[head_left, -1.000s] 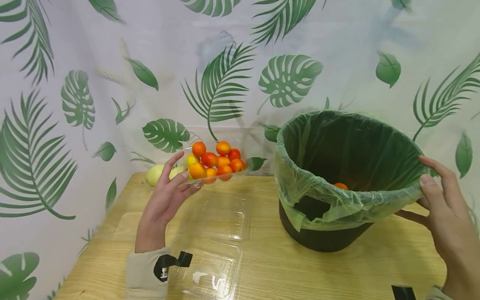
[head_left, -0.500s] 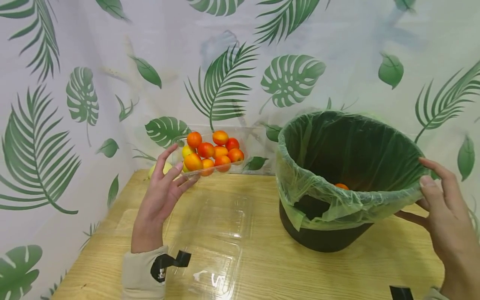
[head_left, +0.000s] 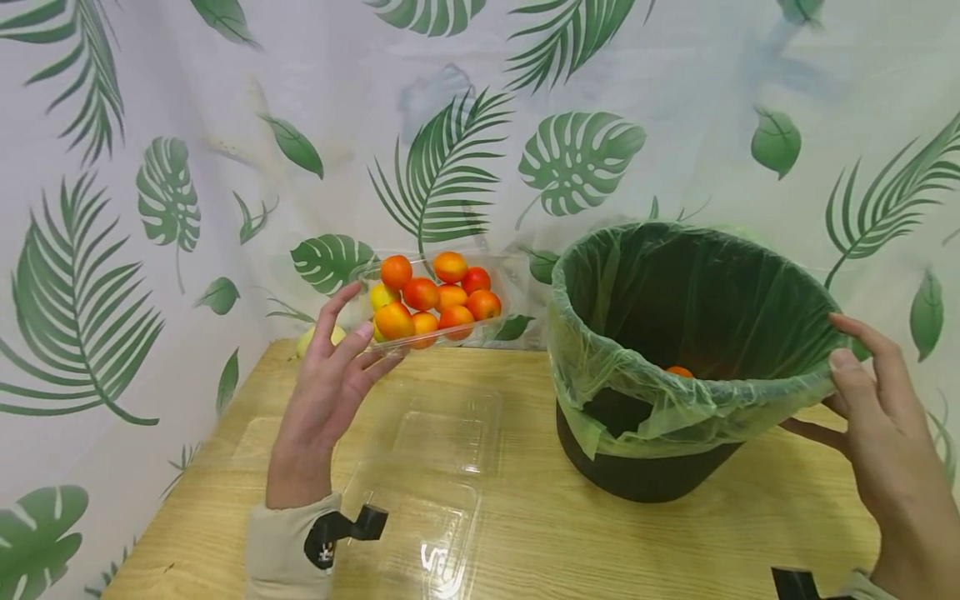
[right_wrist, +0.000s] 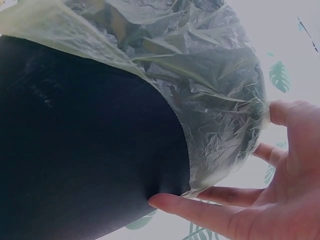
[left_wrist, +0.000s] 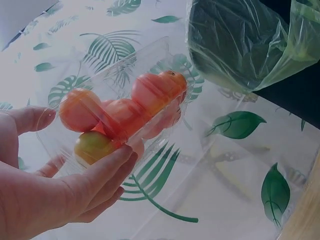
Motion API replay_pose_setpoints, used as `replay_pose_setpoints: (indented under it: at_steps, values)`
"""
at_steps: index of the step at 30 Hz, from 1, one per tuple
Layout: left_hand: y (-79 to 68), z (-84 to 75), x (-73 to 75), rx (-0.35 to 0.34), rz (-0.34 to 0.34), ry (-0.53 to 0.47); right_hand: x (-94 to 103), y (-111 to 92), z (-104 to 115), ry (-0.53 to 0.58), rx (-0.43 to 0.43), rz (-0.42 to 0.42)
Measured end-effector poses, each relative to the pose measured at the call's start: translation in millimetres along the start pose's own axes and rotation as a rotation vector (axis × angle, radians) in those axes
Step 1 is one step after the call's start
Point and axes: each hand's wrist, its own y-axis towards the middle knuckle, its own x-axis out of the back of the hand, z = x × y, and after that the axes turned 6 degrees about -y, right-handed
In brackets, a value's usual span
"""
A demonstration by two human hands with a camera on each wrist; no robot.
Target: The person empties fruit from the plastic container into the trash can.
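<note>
Tomatoes (head_left: 421,294) sit in a clear box (left_wrist: 155,55) just past the left hand (head_left: 318,400), which pinches its near end. The right hand (head_left: 885,417) grips the rim of the bin (head_left: 652,471) on that hand's left. An orange ball (head_left: 678,372), maybe a tomato, is already in the bin; the boxful is not, so much looks left.

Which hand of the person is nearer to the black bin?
Right. The right hand holds the black bin at its liner-covered rim. The left hand is apart from it, on its left, holding a clear container of small fruits.
</note>
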Motion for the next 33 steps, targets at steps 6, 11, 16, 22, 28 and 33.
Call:
replay_pose_setpoints:
  at_steps: [6, 11, 16, 22, 28, 33]
  values:
    - [2.3, 1.5, -10.3, -0.012, 0.021, -0.046, 0.7, -1, 1, 0.024, 0.014, 0.007]
    - [4.9, 0.9, -19.4, -0.029, 0.061, -0.029, 0.3, -1, 2, 0.005, 0.010, 0.007]
    - [9.2, -2.4, -30.4, -0.042, 0.085, -0.014, -0.2, -1, 2, -0.037, -0.001, 0.003]
    - [13.9, -7.2, -43.6, -0.045, 0.103, -0.015, -0.4, -1, 2, -0.020, 0.006, 0.006]
    - [21.6, -9.9, -56.7, -0.039, 0.129, -0.012, 0.1, 0, 1, 0.016, 0.010, 0.013]
    - [26.5, -13.0, -65.9, -0.051, 0.147, -0.010, -0.6, 0, 1, 0.023, 0.010, 0.012]
